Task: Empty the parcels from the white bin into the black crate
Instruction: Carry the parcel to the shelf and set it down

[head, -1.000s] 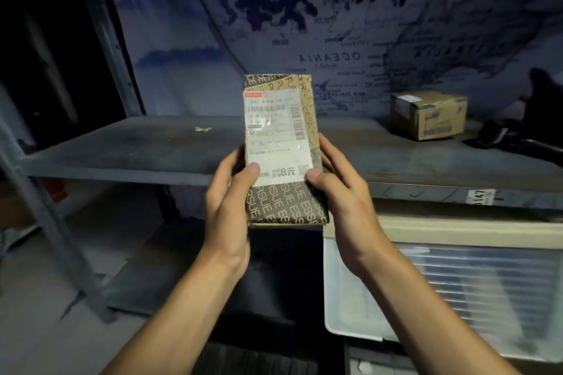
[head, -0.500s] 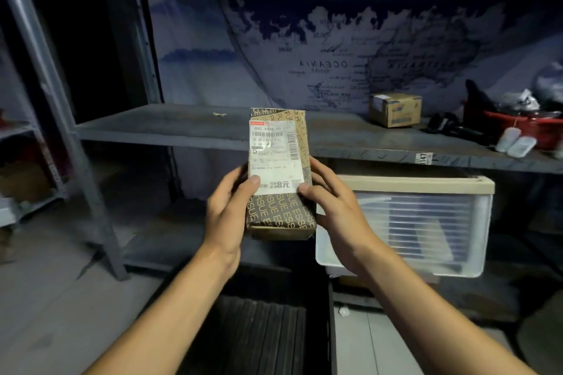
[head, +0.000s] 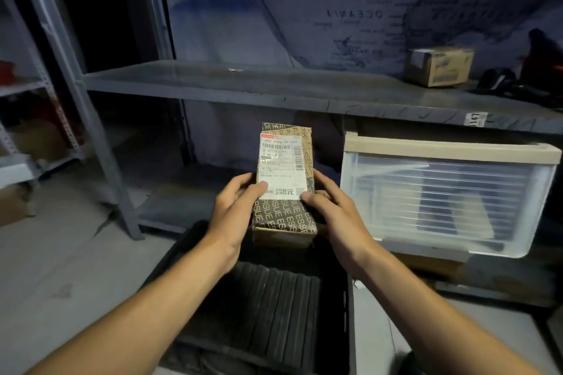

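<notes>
One view only, from the head camera, is given. A single parcel, wrapped in brown printed paper with a white shipping label, is held upright between both hands. The left hand is curled round its left edge, with the thumb laid on the lower corner of the label; the right hand is curled round the right edge, its thumb pressed on the label's other lower corner. Both hands are thus closed in a grip on the parcel.

Compared with the pictures of a moment earlier, the parcel is now seen lower and farther from the metal shelf, against whose edge it was framed before. The black crate, barely in sight then, is now seen in full below the hands, its ribbed floor showing and its front part too dark to be made out. The parcel is held above the crate's far rim, not yet inside.

The white bin stands to the right under the shelf; whether more parcels lie within cannot be told through its translucent wall. A small cardboard box rests on the shelf.

It is judged that the carry is nearly done and that lowering and release remain.
</notes>
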The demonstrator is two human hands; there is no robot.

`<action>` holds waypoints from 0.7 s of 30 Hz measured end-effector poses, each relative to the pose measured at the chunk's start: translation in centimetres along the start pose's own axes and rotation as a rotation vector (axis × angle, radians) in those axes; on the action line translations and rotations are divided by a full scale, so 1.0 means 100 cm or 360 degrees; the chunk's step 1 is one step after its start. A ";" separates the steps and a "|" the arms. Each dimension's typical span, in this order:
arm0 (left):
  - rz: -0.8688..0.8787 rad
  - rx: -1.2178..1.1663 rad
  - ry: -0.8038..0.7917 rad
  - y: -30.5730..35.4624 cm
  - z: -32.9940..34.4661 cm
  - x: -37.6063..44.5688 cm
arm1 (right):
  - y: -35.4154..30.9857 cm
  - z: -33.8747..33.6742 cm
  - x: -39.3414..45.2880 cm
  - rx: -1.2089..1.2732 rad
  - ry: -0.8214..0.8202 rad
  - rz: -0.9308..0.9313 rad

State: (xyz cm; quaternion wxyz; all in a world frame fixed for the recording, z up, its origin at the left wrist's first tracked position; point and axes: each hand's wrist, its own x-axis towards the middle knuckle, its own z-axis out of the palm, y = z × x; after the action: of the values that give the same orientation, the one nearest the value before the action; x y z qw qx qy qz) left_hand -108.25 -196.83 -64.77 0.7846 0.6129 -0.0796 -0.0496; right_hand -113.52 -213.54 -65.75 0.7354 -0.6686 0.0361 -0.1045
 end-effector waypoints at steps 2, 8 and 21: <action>-0.0032 0.0002 0.0024 -0.014 0.001 0.025 | 0.015 -0.002 0.027 0.0011 0.0021 0.0041; -0.0135 -0.0066 0.0125 -0.061 0.004 0.112 | 0.058 -0.007 0.115 0.0081 0.0048 0.0131; -0.0321 0.0049 0.0184 -0.198 -0.007 0.277 | 0.190 -0.026 0.269 0.0186 0.0354 0.0305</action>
State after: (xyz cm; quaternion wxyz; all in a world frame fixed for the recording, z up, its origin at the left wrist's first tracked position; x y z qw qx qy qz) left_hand -80.57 -205.82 -82.36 0.7693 0.6317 0.0270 -0.0916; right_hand -85.78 -219.93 -82.53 0.7710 -0.6025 0.1748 -0.1093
